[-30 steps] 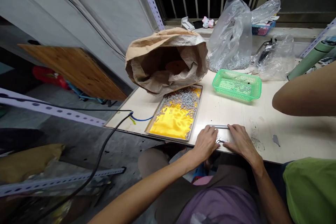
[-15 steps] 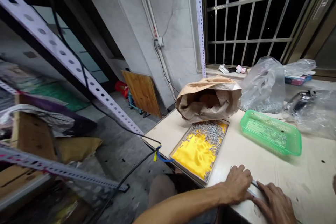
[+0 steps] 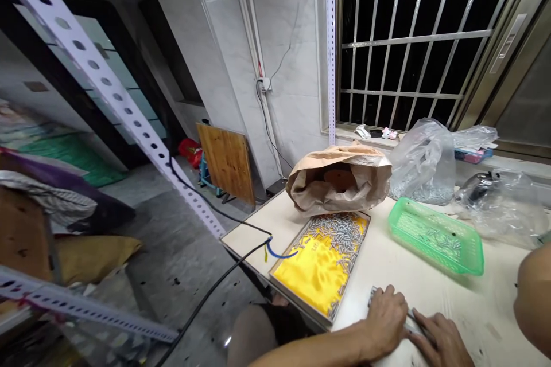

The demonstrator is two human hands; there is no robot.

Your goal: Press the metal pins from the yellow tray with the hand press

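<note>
My left hand (image 3: 385,318) lies knuckles-up at the near edge of the pale table (image 3: 413,281), its fingers curled over a thin metal strip (image 3: 408,321). My right hand (image 3: 439,344) sits just to its right, fingers bent down onto the same strip, partly cut off by the frame's bottom edge. Left of my hands lies a shallow metal tray (image 3: 321,261) lined with yellow cloth, with small silver metal pins heaped at its far end.
A brown paper sack (image 3: 340,179) lies open behind the tray. A green plastic basket (image 3: 434,235) holds more pins; clear plastic bags (image 3: 424,160) stand at the back. Another person's arm (image 3: 534,298) enters at right. Perforated shelf posts (image 3: 107,92) and a black cable (image 3: 215,287) are at left.
The view has swung up and left, showing more of the room and window. Both hands stay on the strip at the table edge.
</note>
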